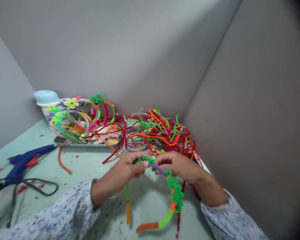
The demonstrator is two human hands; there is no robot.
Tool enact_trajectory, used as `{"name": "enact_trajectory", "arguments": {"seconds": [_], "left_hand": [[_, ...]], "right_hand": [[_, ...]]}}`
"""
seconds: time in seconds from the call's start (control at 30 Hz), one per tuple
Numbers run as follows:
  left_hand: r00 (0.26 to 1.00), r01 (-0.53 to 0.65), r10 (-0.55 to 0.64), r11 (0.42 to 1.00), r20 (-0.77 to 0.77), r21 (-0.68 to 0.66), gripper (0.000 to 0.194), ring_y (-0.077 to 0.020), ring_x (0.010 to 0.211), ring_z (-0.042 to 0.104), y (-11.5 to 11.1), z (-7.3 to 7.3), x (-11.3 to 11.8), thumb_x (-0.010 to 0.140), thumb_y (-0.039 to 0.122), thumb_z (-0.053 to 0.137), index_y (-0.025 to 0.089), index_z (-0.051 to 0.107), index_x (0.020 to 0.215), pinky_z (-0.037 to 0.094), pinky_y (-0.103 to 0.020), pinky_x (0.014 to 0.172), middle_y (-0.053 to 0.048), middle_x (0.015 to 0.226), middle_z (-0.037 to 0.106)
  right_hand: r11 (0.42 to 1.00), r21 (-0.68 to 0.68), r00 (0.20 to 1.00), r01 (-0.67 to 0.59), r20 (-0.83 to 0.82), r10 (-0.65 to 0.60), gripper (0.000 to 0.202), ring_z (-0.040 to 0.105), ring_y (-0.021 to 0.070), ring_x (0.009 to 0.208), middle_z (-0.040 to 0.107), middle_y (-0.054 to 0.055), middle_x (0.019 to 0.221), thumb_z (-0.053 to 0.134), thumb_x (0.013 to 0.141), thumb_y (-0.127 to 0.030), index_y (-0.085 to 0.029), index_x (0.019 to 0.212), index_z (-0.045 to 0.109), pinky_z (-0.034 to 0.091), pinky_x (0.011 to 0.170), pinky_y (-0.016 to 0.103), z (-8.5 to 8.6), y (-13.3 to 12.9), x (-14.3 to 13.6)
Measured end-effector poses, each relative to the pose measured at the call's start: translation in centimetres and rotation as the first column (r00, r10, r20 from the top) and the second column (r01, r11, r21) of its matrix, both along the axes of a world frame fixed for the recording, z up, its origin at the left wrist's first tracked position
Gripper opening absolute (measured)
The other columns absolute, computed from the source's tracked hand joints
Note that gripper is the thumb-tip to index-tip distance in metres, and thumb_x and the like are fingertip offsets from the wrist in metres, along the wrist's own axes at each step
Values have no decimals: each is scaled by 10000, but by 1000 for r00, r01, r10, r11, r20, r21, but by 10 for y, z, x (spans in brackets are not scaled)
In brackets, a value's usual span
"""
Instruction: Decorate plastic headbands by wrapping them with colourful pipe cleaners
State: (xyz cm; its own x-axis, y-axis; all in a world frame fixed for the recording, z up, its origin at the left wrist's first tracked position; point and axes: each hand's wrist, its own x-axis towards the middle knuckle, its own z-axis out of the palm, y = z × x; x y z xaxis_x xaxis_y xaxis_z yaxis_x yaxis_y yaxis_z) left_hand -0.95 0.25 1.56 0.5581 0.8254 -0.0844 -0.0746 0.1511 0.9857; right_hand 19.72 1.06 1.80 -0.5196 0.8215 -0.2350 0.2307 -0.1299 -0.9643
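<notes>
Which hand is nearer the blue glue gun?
Left. The left hand is to the right of the blue glue gun, apart from it; the right hand is farther off, beyond the left.

Fuzzy band: a thin, curved headband wrapped in soft, fuzzy stems of orange, lime green and purple [166, 218].
Band's shape: a big arch, with its open ends toward the person.
Band's tips: both orange, with lime green next to them.
Purple part: shows at the top, between the two hands.
Green wiggle: a bright green, fuzzy, wavy stem [176, 193] that zigzags along the right side, with orange peeking through; more green wiggles are by the left hand's [122, 171] fingers.
Place: up in both hands, the right hand [178, 166] at the top too.
</notes>
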Motion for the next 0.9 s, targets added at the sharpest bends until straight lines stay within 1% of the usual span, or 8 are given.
{"name": "enact_trajectory", "arguments": {"seconds": [0.1, 0.2, 0.27, 0.37, 0.47, 0.7, 0.8, 0.9], "left_hand": [[999, 0, 2, 999, -34, 37, 236, -72, 513, 318, -1, -1, -1, 801, 359, 612, 143, 627, 895, 222, -208, 489, 61, 561, 411], [996, 12, -6, 998, -89, 65, 251, -70, 499, 301, -1, -4, -3, 797, 388, 614, 145, 621, 863, 206, -210, 474, 68, 546, 403], [992, 15, -5, 997, -129, 74, 255, -71, 489, 292, -2, -5, -3, 795, 395, 609, 149, 620, 864, 200, -213, 467, 72, 536, 400], [981, 7, 11, 996, -192, 93, 257, -76, 487, 284, -2, -5, -4, 793, 395, 597, 149, 622, 865, 201, -214, 466, 74, 528, 394], [969, -1, 32, 992, -244, 126, 236, -80, 490, 294, -2, -1, -3, 790, 373, 587, 148, 629, 848, 211, -212, 468, 71, 526, 397], [938, -23, 98, 975, -331, 223, 192, -83, 487, 276, -4, 5, -2, 796, 332, 553, 155, 626, 784, 218, -209, 471, 76, 530, 367], [926, -11, 112, 963, -362, 269, 186, -87, 505, 299, -4, 7, -1, 798, 314, 543, 149, 628, 784, 244, -210, 491, 72, 550, 384], [918, -18, 141, 949, -371, 315, 180, -96, 547, 356, -5, 8, 0, 799, 293, 537, 140, 631, 785, 281, -210, 525, 59, 585, 435]], "right_hand": [[1000, -8, 1000, 8, 16, -8, 103, 422, 58, 515, 562, -51, 647, 656, 764, -281, -187, 799, 676, 292, 471, 180, 1, 0, 1], [999, -19, 999, -33, 1, 33, 135, 349, 50, 471, 482, -69, 569, 652, 774, -306, -172, 793, 648, 248, 447, 186, 1, 0, 3], [998, -33, 998, -60, -29, 59, 151, 353, 51, 481, 474, -67, 573, 657, 772, -312, -163, 788, 633, 248, 452, 187, 0, 0, 3], [997, -52, 997, -59, -53, 57, 159, 359, 53, 488, 471, -64, 582, 664, 765, -310, -159, 787, 620, 258, 455, 187, -1, -1, 3], [999, -39, 999, -33, -42, 32, 160, 331, 52, 472, 452, -69, 563, 666, 762, -307, -158, 789, 616, 251, 444, 188, 0, -2, 2], [997, 50, 994, 52, 92, -57, 126, 342, 71, 512, 458, -57, 586, 656, 752, -297, -173, 761, 636, 245, 478, 208, 8, -9, -5], [993, 81, 988, 91, 119, -100, 97, 348, 78, 527, 465, -56, 588, 649, 741, -276, -179, 743, 643, 245, 501, 218, 11, -13, -9], [988, 82, 983, 133, 118, -142, 64, 342, 78, 527, 477, -53, 598, 619, 739, -236, -177, 736, 645, 249, 509, 221, 12, -15, -12]]}}
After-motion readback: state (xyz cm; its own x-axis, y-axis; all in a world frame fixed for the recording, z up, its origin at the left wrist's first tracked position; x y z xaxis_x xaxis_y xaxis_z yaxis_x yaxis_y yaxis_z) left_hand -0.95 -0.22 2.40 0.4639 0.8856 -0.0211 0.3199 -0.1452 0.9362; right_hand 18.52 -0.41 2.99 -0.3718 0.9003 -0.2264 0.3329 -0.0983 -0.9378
